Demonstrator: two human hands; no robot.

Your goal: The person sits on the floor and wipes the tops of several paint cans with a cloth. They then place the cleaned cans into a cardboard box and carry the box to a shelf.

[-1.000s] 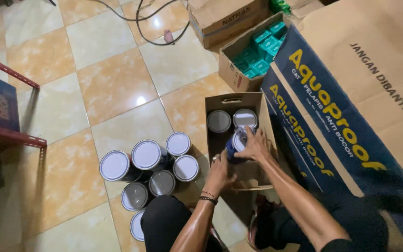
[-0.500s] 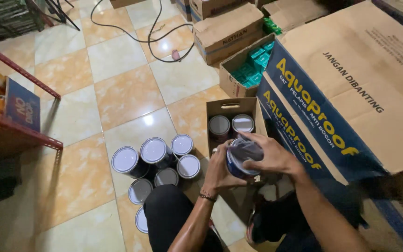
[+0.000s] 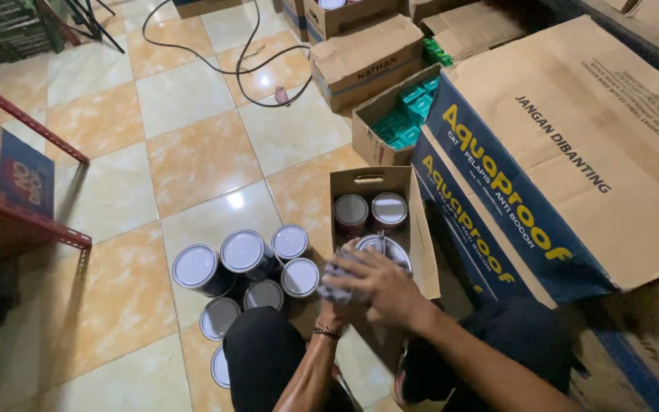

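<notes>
Both hands clasp one silver-lidded can [image 3: 379, 252] just above the open cardboard box [image 3: 371, 183]: the right hand [image 3: 375, 286] wraps over it, the left hand [image 3: 329, 305] supports underneath. Two more cans [image 3: 370, 210] sit inside the box, and a cluster of cans [image 3: 249, 267] stands on the tiled floor [image 3: 116, 191] left of it.

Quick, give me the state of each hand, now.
Left hand: closed on the tin can, mostly hidden from below.
Right hand: closed over the same tin can.
</notes>
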